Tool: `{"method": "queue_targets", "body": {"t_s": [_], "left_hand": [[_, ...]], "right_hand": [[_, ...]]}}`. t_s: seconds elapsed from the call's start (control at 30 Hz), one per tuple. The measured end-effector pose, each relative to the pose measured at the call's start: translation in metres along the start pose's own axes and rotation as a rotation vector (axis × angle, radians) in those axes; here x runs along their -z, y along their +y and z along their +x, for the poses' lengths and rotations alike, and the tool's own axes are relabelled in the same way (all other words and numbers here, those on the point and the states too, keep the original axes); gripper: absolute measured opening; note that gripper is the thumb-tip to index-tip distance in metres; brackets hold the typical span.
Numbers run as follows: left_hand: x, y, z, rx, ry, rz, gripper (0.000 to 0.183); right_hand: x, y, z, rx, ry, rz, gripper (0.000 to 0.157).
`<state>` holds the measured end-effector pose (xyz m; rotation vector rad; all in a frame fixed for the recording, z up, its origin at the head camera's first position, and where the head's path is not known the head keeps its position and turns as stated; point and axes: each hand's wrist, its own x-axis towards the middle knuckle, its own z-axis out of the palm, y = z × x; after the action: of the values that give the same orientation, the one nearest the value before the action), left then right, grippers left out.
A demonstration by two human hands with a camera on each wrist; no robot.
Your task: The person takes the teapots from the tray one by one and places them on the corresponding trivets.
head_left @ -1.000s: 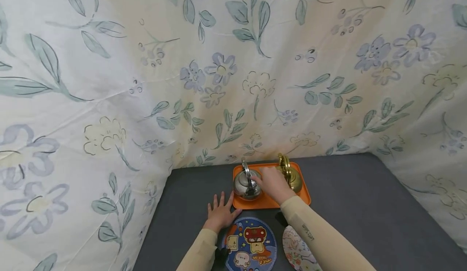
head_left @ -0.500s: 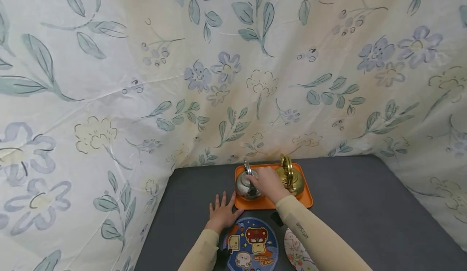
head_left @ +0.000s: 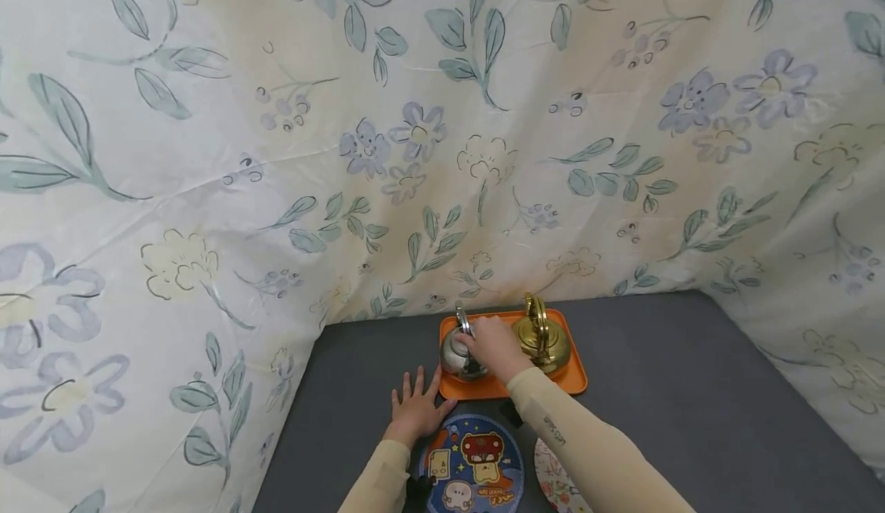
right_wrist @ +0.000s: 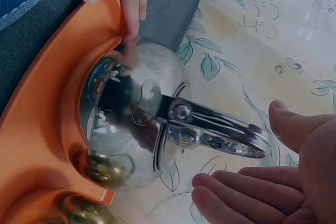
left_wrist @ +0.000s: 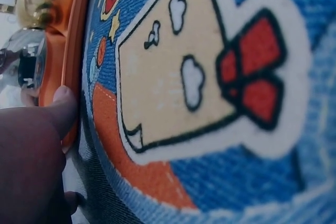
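A silver kettle [head_left: 452,358] with an upright handle [right_wrist: 223,121] stands at the left of an orange tray [head_left: 477,390]. To its right on the same tray is a gold kettle [head_left: 556,348]. Close at the silver handle is my right hand [head_left: 492,344]; in the right wrist view its thumb and fingers stand apart on either side of the handle end, with a gap around it. My left hand [head_left: 415,407] lies with fingers spread by the tray's near left corner. In the left wrist view its thumb [left_wrist: 64,100] rests against the tray's rim.
A round blue mat with cartoon figures [head_left: 473,463] lies in front of the tray, partly beside the left wrist. A round floral mat [head_left: 556,478] is half hidden under the right forearm. A floral cloth [head_left: 484,213] hangs behind the dark grey table [head_left: 657,382].
My right hand has moved left, away from the gold kettle and up to the silver kettle's handle. The left hand stays at the tray's corner.
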<state>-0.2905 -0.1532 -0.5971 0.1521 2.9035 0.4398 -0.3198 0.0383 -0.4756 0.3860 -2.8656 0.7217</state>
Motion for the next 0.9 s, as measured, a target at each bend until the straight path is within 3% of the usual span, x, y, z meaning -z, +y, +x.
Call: {"method": "queue_targets", "body": {"t_s": [0.3, 0.63, 0.9], "left_hand": [[-0.002, 0.003, 0.006, 0.000, 0.006, 0.002, 0.076], [-0.002, 0.007, 0.005, 0.023, -0.015, -0.027, 0.076], [-0.001, 0.010, 0.007, 0.027, 0.016, -0.012, 0.076]], "right_hand": [[-0.008, 0.007, 0.011, -0.028, 0.013, -0.020, 0.048], [-0.019, 0.011, 0.013, 0.014, 0.053, -0.002, 0.046], [-0.017, 0.010, 0.020, -0.025, 0.088, 0.075, 0.029]]}}
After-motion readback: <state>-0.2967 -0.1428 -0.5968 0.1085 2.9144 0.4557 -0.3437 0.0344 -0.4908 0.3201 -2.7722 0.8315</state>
